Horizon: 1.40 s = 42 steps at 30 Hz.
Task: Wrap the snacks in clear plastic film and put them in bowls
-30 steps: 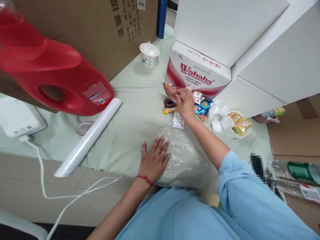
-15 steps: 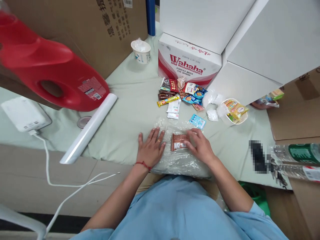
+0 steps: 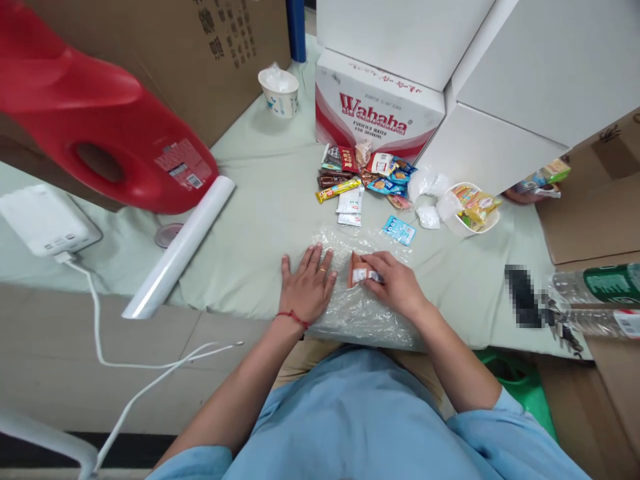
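My right hand (image 3: 395, 283) pinches a small brown snack packet (image 3: 360, 272) between thumb and fingers, its left edge tilted up. Beneath it spreads a sheet of clear plastic film (image 3: 345, 313) on the pale green cloth. My left hand (image 3: 309, 287) lies flat with spread fingers on the left edge of the film, apart from the packet. Just beyond the film is a light blue sachet (image 3: 399, 230). Farther back are white sachets (image 3: 350, 203), a yellow snack bar (image 3: 339, 191) and a pile of blue wrapped snacks (image 3: 390, 183).
A white and red Wahaba box (image 3: 375, 107) stands behind the snacks. To the right is a bowl of snacks (image 3: 473, 208); bottles (image 3: 595, 287) lie farther right. On the left are a white film roll (image 3: 180, 250), a red jug (image 3: 115, 127), a power bank (image 3: 45, 220) and a paper cup (image 3: 280, 93).
My right hand has closed on the brown packet, which lay flat before and is now tipped up. My left hand stays flat on the film. The view has shifted slightly.
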{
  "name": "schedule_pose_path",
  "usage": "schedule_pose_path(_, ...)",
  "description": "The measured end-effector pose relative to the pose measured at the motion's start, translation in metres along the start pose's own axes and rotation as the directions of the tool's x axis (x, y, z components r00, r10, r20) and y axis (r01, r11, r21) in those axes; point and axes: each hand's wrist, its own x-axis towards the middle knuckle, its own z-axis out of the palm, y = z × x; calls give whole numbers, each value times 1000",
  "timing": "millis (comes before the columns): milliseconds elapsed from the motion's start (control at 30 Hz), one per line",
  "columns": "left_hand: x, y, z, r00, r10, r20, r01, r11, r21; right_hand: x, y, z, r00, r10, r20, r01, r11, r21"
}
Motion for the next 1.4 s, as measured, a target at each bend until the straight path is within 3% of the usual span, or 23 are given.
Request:
schedule_pose_path(100,0,0,0,1000,9,-7,-9,1000,2,0,-2,12,994,15,106,-11,999,-38)
schedule_pose_path(200,-2,-2,-3,1000,-4,-26,3,1000,-19,-21,7,12,1000,12,18,-12,1000,-5)
schedule_pose_path(300,-8,-8,-15,997,13,-70,-18,998,-67,-60,19,4,991,-123,-59,126,990,63)
schedule_pose_path(400,-24,-24,-29,977,210,-37,-213,966,-149,-99,33,3,968,-252,-6,252,966,59)
schedule_pose_path(500,-47,-44,-34,896,438,80,-409,880,-240,-122,44,13,974,-224,-44,226,973,50)
schedule_pose_path(567,-59,-55,-32,872,475,114,-436,862,-259,-126,49,19,975,-195,-110,205,975,89)
schedule_pose_path(700,-60,-63,-30,904,419,80,-374,868,-327,-110,52,10,974,-205,-96,222,948,227)
schedule_pose_path(833,-30,-52,-40,964,264,20,-231,876,-424,-82,54,-22,984,-149,-97,172,932,320)
schedule_pose_path(933,-8,-38,-46,976,217,-25,-202,854,-480,-70,49,-39,974,-200,-109,222,938,265)
schedule_pose_path(1000,1,-30,-46,974,221,-48,-216,845,-489,-72,40,-35,957,-275,-94,287,941,177)
schedule_pose_path(1100,6,-22,-39,975,215,-61,-218,856,-469,-91,27,-5,937,-343,-67,345,938,21)
schedule_pose_path(1200,10,-20,-32,980,184,-71,-196,875,-443,-111,22,27,954,-286,-87,279,957,-85)
schedule_pose_path(1300,18,-18,-27,992,107,-69,-126,900,-417,-115,28,30,975,-181,-131,185,982,23)
schedule_pose_path(1400,31,-16,-23,997,23,-77,-51,921,-387,-98,41,9,991,-31,-130,67,957,282)
